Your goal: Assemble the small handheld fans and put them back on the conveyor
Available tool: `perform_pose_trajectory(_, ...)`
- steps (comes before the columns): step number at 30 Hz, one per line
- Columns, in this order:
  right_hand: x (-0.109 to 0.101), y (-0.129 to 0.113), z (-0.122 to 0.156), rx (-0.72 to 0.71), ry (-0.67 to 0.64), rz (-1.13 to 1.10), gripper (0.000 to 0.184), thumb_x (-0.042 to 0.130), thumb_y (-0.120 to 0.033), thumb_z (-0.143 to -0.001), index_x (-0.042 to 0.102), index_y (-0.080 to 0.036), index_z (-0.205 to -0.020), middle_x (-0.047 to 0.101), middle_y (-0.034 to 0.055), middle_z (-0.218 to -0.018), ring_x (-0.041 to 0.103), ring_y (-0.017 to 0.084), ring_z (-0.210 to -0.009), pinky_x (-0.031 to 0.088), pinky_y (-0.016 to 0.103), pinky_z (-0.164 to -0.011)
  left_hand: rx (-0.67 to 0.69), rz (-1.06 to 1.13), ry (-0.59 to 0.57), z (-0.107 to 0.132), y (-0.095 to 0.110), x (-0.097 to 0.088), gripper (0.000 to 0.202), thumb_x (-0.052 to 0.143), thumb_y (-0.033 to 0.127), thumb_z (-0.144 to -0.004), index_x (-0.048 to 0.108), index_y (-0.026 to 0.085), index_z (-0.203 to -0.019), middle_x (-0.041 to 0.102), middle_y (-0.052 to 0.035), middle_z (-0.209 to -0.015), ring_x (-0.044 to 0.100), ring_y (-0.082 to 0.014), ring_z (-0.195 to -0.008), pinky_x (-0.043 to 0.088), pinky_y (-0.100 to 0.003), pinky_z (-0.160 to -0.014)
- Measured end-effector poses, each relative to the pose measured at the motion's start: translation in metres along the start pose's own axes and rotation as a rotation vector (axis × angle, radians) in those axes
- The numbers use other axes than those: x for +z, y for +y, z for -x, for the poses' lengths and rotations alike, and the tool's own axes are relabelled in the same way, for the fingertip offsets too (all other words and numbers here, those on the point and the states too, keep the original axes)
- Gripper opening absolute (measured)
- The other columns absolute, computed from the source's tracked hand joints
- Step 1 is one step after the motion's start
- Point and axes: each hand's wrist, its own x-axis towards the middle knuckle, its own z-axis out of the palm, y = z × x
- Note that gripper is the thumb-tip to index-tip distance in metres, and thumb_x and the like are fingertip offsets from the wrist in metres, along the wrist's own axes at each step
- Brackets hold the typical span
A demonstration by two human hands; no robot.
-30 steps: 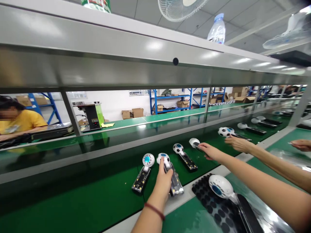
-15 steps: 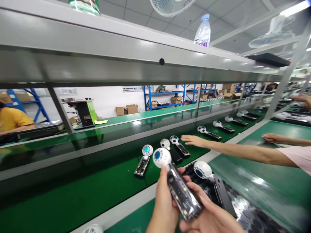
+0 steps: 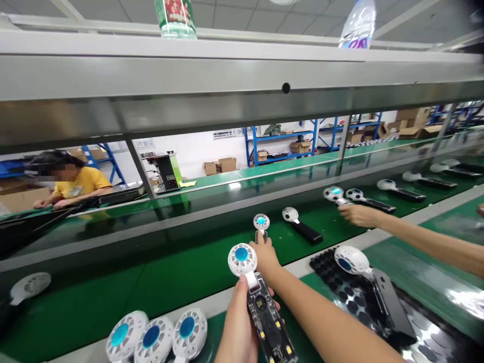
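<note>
My left hand (image 3: 239, 322) is closed around a handheld fan (image 3: 268, 317) with a round white head, a blue disc and a bare circuit board along its handle. Beyond it, my right hand (image 3: 267, 256) reaches over the green belt (image 3: 181, 262), fingers wrapped on the handle of a second fan (image 3: 261, 221) with a similar blue disc. Part of that handle is hidden by my fingers. A third fan (image 3: 302, 225), black-handled, lies on the belt just to the right.
Several white fan heads (image 3: 152, 338) stand at the near left. At right, a fan with a black housing (image 3: 387, 297) rests on a sheet of black round pads (image 3: 350, 297). A co-worker's hand (image 3: 361, 215) grasps another fan on the belt. A metal shelf (image 3: 227, 75) crosses overhead.
My right hand has left the fan in my left hand and moved forward to one on the belt. The view has turned left; the co-worker's hand now holds a fan.
</note>
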Motion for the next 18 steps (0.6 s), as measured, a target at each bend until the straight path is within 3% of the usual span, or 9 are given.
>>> perform_pose_trajectory(3, -0.009, 0.017, 0.018, 0.008, 0.056, 0.112, 0.023, 0.053, -0.025, -0.087, 0.054, -0.019, -0.109, 0.047, 0.0067, -0.126, 0.051, 0.022, -0.106, 0.045, 0.043, -0.086, 0.019, -0.029, -0.026, 0.009, -0.006, -0.003, 0.041, 0.043, 0.050, -0.082, 0.053, 0.011, -0.091, 0.063, -0.0076, -0.059, 0.058, -0.0182, -0.051, 0.048, -0.032, -0.055)
perform_pose_trajectory(7, -0.040, 0.059, 0.081, -0.044, 0.083, 0.226, 0.014, 0.053, -0.017, -0.085, 0.059, -0.016, -0.097, 0.040, 0.0102, -0.133, 0.043, 0.026, -0.115, 0.039, 0.046, -0.093, -0.036, 0.052, -0.113, 0.013, -0.017, 0.007, 0.031, 0.050, 0.038, -0.082, 0.052, 0.012, -0.099, 0.068, -0.0090, -0.076, 0.059, -0.0167, -0.053, 0.050, -0.031, -0.056)
perform_pose_trajectory(11, -0.067, 0.094, 0.138, -0.120, 0.006, 0.267, 0.010, 0.053, -0.011, -0.079, 0.061, -0.015, -0.077, 0.040, 0.0170, -0.133, 0.046, 0.029, -0.113, 0.041, 0.041, -0.092, -0.185, 0.129, -0.162, 0.005, -0.048, 0.028, 0.041, 0.046, 0.043, -0.083, 0.059, 0.005, -0.087, 0.064, -0.0098, -0.060, 0.058, -0.0158, -0.048, 0.048, -0.027, -0.048)
perform_pose_trajectory(15, -0.085, 0.100, 0.182, -0.154, -0.025, 0.266, 0.014, 0.054, -0.011, -0.077, 0.061, -0.016, -0.088, 0.038, 0.0154, -0.135, 0.032, 0.032, -0.125, 0.033, 0.046, -0.100, -0.224, 0.161, -0.103, -0.001, -0.081, 0.040, 0.038, 0.045, 0.044, -0.083, 0.058, 0.010, -0.073, 0.062, -0.0058, -0.056, 0.057, -0.0132, -0.047, 0.050, -0.027, -0.052)
perform_pose_trajectory(18, -0.088, 0.087, 0.226, -0.144, -0.049, 0.202, 0.017, 0.051, -0.013, -0.079, 0.057, -0.018, -0.094, 0.051, 0.0125, -0.119, 0.047, 0.025, -0.112, 0.041, 0.040, -0.094, -0.191, 0.159, -0.089, -0.003, -0.092, 0.039, 0.034, 0.045, 0.043, -0.083, 0.056, 0.012, -0.073, 0.062, -0.0039, -0.057, 0.058, -0.0137, -0.051, 0.053, -0.036, -0.064)
